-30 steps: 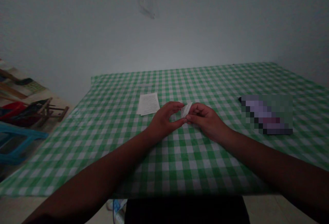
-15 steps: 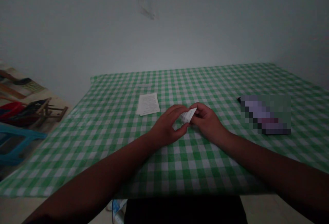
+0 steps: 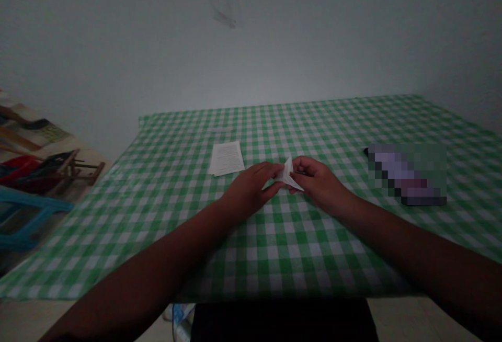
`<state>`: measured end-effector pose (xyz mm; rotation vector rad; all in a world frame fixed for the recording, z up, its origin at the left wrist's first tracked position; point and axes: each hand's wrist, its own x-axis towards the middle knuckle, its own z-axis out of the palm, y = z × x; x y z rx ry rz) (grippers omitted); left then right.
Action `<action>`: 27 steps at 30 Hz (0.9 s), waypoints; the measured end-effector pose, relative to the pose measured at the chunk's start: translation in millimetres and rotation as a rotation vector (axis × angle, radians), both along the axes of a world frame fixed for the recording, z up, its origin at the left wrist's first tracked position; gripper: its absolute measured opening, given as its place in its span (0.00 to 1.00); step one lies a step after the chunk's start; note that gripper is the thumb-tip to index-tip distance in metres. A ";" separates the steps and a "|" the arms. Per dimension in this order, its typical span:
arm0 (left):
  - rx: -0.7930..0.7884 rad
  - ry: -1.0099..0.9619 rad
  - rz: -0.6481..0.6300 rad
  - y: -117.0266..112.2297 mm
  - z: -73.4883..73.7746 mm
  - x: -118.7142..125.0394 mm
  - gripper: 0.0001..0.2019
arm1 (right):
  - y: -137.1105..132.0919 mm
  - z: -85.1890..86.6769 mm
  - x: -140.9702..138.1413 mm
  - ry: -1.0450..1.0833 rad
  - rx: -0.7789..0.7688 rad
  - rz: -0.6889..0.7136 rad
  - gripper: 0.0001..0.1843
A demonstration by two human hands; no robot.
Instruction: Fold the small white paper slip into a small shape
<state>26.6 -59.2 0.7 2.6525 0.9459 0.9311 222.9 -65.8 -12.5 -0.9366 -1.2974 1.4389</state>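
green gingham tablecloth [image 3: 298,258] beneath hands [image 3: 248,187] pinching folded paper [image 3: 287,174].

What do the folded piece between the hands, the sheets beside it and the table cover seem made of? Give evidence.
The folded piece looks like thin white paper: matt, sharply creased. The sheets look like paper too, matt, printed with lines of text. The green-and-white checked table cover is probably plastic-coated, judging by its smooth faint sheen, though fabric is possible.

Gingham tablecloth [image 3: 298,248] offers passage between the papers [image 3: 226,158] and the pixelated object [image 3: 408,174].
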 end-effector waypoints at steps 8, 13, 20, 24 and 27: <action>-0.141 -0.176 -0.017 0.8 -0.3 0.8 0.07 | 1.2 2.3 3.3 0.026 -0.071 -0.027 0.06; -0.118 -0.164 -0.020 -2.9 1.2 4.3 0.13 | 1.4 -5.5 2.8 -0.012 -0.015 -0.016 0.06; -0.229 -0.216 0.029 -1.6 2.4 4.0 0.08 | -0.7 0.6 4.5 -0.016 -0.029 0.011 0.05; -0.322 -0.223 0.053 -1.0 3.3 2.9 0.06 | -0.6 1.1 4.9 -0.038 -0.030 -0.018 0.07; -0.335 -0.228 0.058 0.7 3.4 1.2 0.04 | -0.3 4.7 5.0 -0.007 -0.065 -0.014 0.08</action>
